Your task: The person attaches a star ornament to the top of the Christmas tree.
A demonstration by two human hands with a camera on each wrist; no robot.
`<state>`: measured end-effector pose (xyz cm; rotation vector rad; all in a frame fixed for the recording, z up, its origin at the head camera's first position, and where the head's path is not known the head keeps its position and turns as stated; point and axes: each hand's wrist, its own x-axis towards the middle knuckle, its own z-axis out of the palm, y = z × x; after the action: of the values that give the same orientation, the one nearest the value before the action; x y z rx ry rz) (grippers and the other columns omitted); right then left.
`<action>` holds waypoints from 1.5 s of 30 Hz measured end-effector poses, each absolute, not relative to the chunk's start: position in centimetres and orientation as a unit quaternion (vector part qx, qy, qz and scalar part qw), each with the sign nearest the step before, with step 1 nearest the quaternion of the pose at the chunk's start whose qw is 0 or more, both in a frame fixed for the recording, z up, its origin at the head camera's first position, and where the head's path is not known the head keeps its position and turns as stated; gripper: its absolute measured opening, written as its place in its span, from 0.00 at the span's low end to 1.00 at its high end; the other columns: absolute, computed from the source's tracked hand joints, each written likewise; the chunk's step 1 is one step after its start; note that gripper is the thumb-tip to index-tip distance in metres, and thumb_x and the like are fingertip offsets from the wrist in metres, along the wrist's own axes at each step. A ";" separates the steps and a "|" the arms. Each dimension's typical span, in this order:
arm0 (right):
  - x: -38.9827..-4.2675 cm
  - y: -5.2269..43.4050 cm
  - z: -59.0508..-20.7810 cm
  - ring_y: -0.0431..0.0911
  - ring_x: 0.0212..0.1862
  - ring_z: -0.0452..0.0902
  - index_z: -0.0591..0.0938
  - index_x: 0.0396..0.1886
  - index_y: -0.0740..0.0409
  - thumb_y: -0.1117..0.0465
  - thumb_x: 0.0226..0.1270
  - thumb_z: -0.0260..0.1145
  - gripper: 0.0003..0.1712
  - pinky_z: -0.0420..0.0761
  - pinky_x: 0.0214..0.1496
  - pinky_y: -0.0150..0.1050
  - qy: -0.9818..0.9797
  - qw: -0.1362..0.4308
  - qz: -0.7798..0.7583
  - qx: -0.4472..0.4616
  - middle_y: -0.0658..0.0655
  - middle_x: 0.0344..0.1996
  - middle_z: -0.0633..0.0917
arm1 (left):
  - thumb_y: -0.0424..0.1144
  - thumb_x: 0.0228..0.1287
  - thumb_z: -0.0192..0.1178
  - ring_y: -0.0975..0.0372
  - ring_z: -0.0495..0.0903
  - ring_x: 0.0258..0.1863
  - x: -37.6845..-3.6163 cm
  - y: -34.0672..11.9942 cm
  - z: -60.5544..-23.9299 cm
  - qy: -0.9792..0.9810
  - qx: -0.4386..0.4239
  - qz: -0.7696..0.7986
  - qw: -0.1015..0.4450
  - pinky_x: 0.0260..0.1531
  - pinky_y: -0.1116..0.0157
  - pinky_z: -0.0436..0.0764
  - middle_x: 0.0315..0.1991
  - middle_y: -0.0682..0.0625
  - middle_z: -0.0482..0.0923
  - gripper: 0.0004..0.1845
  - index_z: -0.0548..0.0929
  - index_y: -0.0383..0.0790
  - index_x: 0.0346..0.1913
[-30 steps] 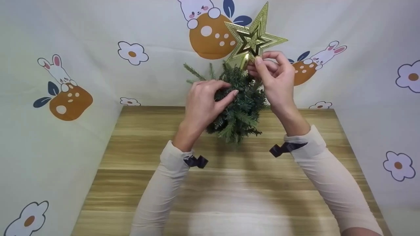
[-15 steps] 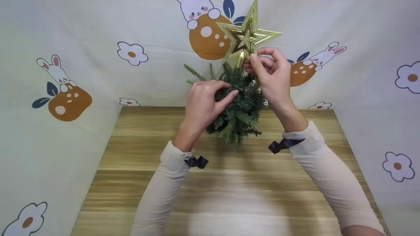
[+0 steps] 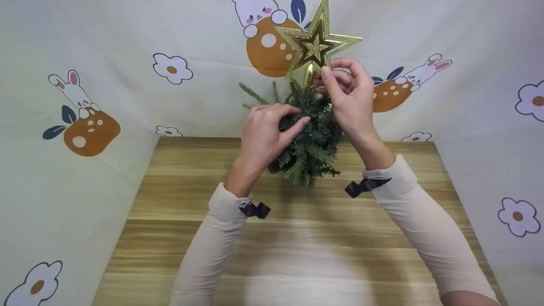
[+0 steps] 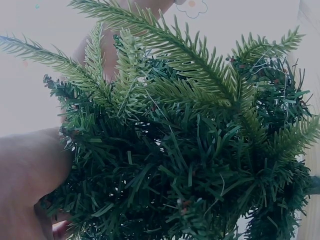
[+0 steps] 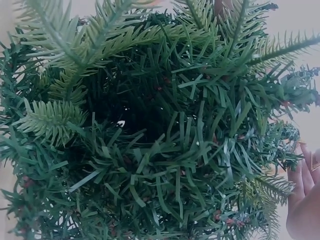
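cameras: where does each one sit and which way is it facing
Head: worn high, facing forward and down at the table; shows both sleeves, the left hand gripping the tree and the right hand pinching the star at the treetop.
Left wrist: beside the tree, facing into its branches; the left hand shows at the lower left.
Right wrist: close against the tree; fingertips show at the lower right.
Shared: all three views show the tree.
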<state>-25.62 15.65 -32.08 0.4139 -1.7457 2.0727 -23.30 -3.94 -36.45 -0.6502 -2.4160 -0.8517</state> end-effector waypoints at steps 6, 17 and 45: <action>-25.5 15.9 -32.3 0.53 0.42 0.94 0.81 0.51 0.64 0.66 0.77 0.71 0.10 0.92 0.47 0.42 -0.622 0.202 0.741 0.154 0.65 0.41 0.94 | 0.59 0.76 0.66 0.59 0.92 0.49 -23.3 -3.8 -36.3 -0.884 -0.241 -0.315 0.247 0.66 0.53 0.80 0.48 0.53 0.94 0.20 0.94 0.47 0.51; -25.4 15.9 -32.6 0.52 0.41 0.94 0.82 0.51 0.65 0.66 0.76 0.72 0.10 0.92 0.42 0.41 -0.622 0.197 0.740 0.165 0.65 0.39 0.94 | 0.60 0.76 0.66 0.59 0.92 0.49 -23.3 -3.8 -36.2 -0.885 -0.239 -0.313 0.249 0.65 0.53 0.80 0.47 0.54 0.94 0.20 0.94 0.48 0.51; -25.4 16.8 -34.0 0.54 0.38 0.94 0.83 0.50 0.61 0.65 0.77 0.71 0.08 0.91 0.37 0.43 -0.664 0.231 0.681 0.205 0.65 0.37 0.94 | 0.60 0.76 0.66 0.59 0.92 0.49 -23.3 -3.8 -36.5 -0.882 -0.240 -0.315 0.257 0.65 0.54 0.80 0.47 0.53 0.94 0.20 0.94 0.48 0.51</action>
<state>-25.43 16.81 -34.04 0.5640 -1.8259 1.8725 -23.30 -3.79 -36.55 -0.6503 -2.3924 -0.8537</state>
